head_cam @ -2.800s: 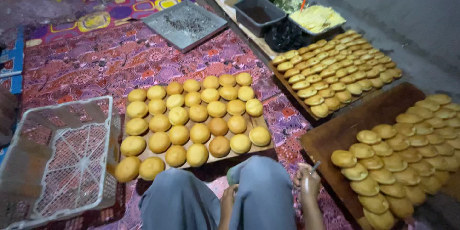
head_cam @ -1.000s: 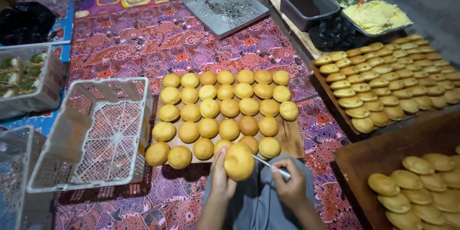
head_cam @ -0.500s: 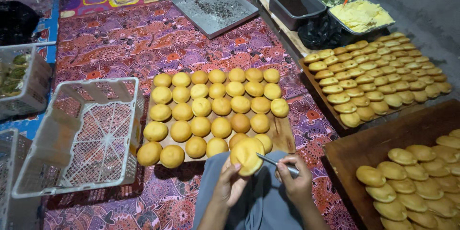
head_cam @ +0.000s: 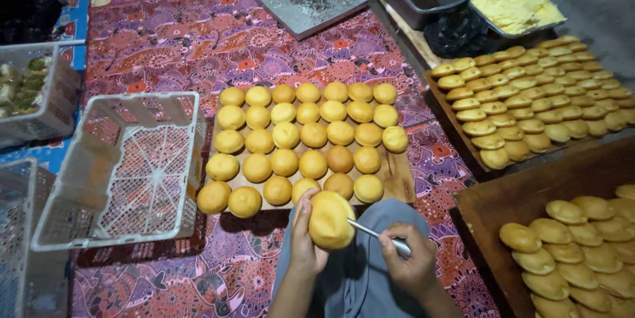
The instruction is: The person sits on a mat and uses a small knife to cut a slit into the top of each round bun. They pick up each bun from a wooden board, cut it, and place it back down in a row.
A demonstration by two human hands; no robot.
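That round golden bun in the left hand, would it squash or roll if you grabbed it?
The bun looks soft and light: the left hand cradles it loosely. Its domed shape could roll, though the buns on the wooden board sit still. The metal tool probably enters easily.

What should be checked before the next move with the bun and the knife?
1. Left hand grips the bun firmly: ok.
2. Right hand holds the knife by its handle: ok.
3. Blade tip meets the bun's side: ok; depth of cut: cannot tell.
4. Left thumb away from the blade: ok.
5. Wooden board of buns sits just ahead of the hands, bare wood at its right edge: ok.
6. White plastic crate beside the board is empty: ok.
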